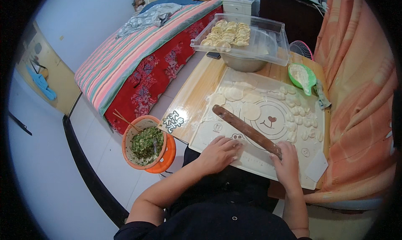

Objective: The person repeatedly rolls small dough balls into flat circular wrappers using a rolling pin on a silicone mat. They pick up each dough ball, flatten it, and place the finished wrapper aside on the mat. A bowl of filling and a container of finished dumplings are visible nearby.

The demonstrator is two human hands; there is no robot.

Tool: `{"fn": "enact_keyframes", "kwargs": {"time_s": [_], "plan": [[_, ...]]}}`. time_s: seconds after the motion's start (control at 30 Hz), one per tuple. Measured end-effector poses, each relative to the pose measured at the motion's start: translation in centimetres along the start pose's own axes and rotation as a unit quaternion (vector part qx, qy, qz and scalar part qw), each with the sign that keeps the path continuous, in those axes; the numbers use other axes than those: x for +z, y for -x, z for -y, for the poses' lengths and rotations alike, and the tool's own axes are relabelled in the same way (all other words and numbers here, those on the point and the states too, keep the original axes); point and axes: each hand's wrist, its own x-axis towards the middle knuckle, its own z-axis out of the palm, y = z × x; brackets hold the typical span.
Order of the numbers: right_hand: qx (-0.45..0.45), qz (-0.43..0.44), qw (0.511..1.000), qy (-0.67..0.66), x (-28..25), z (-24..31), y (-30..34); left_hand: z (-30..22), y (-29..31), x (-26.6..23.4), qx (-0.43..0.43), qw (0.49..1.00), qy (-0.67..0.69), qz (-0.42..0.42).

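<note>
My right hand (286,165) is closed around the near end of a brown wooden rolling pin (245,129), which slants away to the left above a pale printed mat (264,84). Near the mat's front edge lies my left hand (218,155), its fingers stretched forward; whether a bit of dough is under the fingertips I cannot make out. Beyond the pin are thin round dough wrappers (251,111), some overlapping. Several small dough pieces (298,111) sit along the mat's right side. A white flat scraper (317,167) rests at the near right corner.
A clear bin (281,38) of dumplings (228,33) sits on a metal basin (243,64) at the back. A green scoop (309,81) holds flour. Left of the wooden table (184,101), a bowl (125,144) of chopped green filling stands on an orange stool (166,158). A curtain (360,114) hangs right.
</note>
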Motion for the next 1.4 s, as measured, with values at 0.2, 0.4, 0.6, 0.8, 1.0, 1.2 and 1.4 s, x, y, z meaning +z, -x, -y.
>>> {"fn": "enact_keyframes", "kwargs": {"time_s": [0.2,0.4,0.6,0.8,1.0,1.2,1.4], "plan": [[-0.077,0.071,0.992,0.063,1.1,0.1,-2.2,0.2,1.6,-1.3,0.041,0.989,-0.066,-0.126],[-0.109,0.053,0.976,0.181,5.6,0.5,-4.9,4.4,-2.2,-1.1,-0.117,0.972,-0.178,-0.103],[-0.062,0.076,0.985,0.142,6.4,-0.5,-7.2,4.5,-3.3,-1.3,-0.180,0.969,-0.156,-0.063],[-0.081,0.130,0.974,0.168,4.7,1.1,-2.4,1.2,1.2,-1.7,-0.135,0.981,-0.119,-0.072],[-0.077,0.084,0.977,0.180,5.3,0.5,-5.4,2.8,-0.6,-1.8,-0.159,0.977,-0.135,-0.045],[-0.126,0.123,0.975,0.134,3.7,1.1,3.1,-1.6,5.5,-2.2,-0.081,0.995,-0.053,-0.003],[-0.130,0.072,0.986,0.077,4.3,1.0,0.4,-0.3,-1.3,-1.3,0.037,0.996,0.073,0.037]]}}
